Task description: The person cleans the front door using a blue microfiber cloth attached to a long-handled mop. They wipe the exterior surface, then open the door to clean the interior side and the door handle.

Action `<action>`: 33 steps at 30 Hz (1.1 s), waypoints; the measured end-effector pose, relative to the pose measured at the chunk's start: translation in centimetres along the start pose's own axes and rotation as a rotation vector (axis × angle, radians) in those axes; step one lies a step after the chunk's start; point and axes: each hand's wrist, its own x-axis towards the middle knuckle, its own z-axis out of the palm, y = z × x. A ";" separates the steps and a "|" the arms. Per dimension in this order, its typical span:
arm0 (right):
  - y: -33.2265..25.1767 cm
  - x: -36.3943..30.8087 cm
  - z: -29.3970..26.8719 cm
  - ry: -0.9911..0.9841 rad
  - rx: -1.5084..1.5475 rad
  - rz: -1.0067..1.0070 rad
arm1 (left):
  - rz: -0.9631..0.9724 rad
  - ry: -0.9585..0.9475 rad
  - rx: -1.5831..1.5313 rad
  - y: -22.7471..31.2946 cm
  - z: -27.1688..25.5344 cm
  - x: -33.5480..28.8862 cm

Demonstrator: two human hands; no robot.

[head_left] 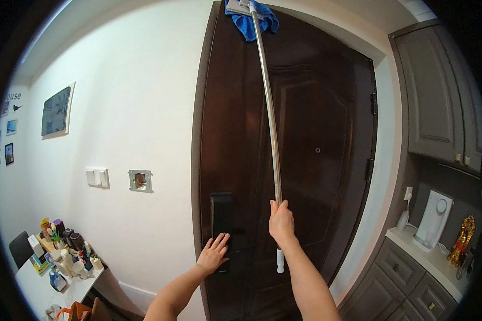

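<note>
- A dark wooden door point(305, 134) is closed in its frame.
- A long metal mop pole point(268, 107) is grasped near its lower end by the right hand point(281, 220), fingers clenched.
- The mop's blue cloth point(251, 21) is pressed against the door's top edge.
- The left hand point(213, 252) is laid flat, fingers spread, beside the black lock panel point(221, 216).

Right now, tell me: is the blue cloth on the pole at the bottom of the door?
No, the blue cloth on the metal pole sits at the top of the dark door.

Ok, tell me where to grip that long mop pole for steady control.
Grip the metal pole low, just above its white end, where the right hand wraps it from the near side. It leans up to the blue cloth head at the door's top; a second grip higher would likely steady it.
</note>
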 end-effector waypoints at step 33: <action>5.6 0.7 1.8 0.143 -0.057 0.069 | 0.006 0.008 -0.005 0.0 -0.8 -0.3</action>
